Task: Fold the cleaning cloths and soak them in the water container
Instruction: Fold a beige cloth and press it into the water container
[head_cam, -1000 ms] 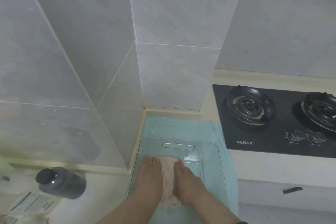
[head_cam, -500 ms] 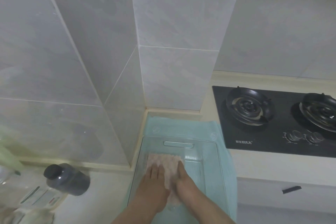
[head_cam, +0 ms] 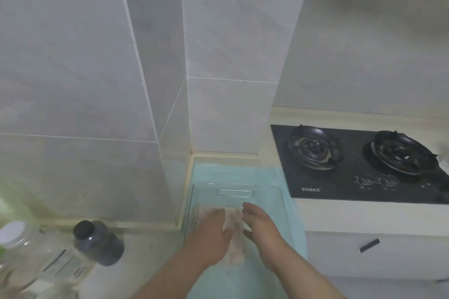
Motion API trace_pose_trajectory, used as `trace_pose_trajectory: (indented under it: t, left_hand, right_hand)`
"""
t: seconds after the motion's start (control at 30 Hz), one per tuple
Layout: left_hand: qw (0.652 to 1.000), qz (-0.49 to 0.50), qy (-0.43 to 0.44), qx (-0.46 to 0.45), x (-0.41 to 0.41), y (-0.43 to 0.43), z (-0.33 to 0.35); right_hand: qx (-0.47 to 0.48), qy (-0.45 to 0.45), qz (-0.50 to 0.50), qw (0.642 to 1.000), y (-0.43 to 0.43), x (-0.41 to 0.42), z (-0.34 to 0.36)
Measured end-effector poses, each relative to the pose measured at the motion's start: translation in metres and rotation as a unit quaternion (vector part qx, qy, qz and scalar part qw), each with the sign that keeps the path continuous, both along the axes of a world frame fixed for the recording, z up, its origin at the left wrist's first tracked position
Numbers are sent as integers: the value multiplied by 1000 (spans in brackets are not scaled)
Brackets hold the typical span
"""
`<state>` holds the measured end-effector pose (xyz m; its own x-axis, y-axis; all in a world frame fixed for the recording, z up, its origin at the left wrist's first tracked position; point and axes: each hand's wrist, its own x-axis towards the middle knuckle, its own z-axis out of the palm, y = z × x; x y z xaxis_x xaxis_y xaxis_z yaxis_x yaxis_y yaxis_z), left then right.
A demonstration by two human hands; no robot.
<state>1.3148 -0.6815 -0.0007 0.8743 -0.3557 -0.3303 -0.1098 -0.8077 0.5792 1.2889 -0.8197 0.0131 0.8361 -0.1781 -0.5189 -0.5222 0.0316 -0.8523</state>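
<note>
Surroundings: clear plastic container (head_cam: 283, 204) sits on a teal towel (head_cam: 233, 172) in the counter corner, tight against the tiled wall column (head_cam: 230, 56) at back and left. Gas stove (head_cam: 359, 165) w/ 2 burners to the right, apart from the container. Dark jar (head_cam: 99, 243) w/ black lid on the lower ledge to the left, clear bottle (head_cam: 17, 235) w/ white cap beside it, blurred. Black drawer handle (head_cam: 369, 245) below the stove. Nothing blocks either hand.

Pink cloth (head_cam: 233, 230) lies inside the container, on its floor, long axis running front to back. Water level not readable.

Left hand (head_cam: 209, 233): palm down, fingers straight, flat on the cloth's left half, no grasp. Right hand (head_cam: 262, 228): fingers extended and loose, at the cloth's right edge, holding nothing; can't tell if it's touching. Both forearms enter from bottom, converging over the container.
</note>
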Motion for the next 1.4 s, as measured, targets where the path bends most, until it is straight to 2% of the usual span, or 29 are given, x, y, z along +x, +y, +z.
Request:
trace_pose_trajectory:
  t: [0.1, 0.2, 0.33, 0.53, 0.6, 0.73, 1.03, 1.13, 1.4]
  left_hand:
    - [991, 45, -20, -125, 1, 14, 41]
    - [954, 107, -22, -279, -2, 34, 84]
    - [916, 140, -73, -369, -16, 60, 134]
    - [895, 209, -201, -340, -54, 71, 176]
    - [884, 239, -222, -336, -71, 65, 184]
    - [838, 342, -257, -339, -116, 44, 187]
    - [752, 513, -332, -247, -274, 19, 201]
    - [716, 558, -363, -212, -340, 15, 212]
    - [573, 697, -413, -124, -526, 4, 224]
  right_hand:
    - [35, -45, -39, 998, 4, 0, 31]
    - [44, -91, -44, 994, 8, -2, 60]
    - [18, -159, -20, 987, 8, -7, 103]
    - [-96, -285, 103, 948, -1, -16, 155]
    - [-89, -309, 148, 935, -7, -19, 165]
    - [-62, -339, 246, 906, -19, -29, 177]
    - [8, -368, 443, 817, 7, -95, 201]
    - [61, -369, 506, 778, 32, -135, 208]
    - [118, -374, 658, 643, 100, -286, 218]
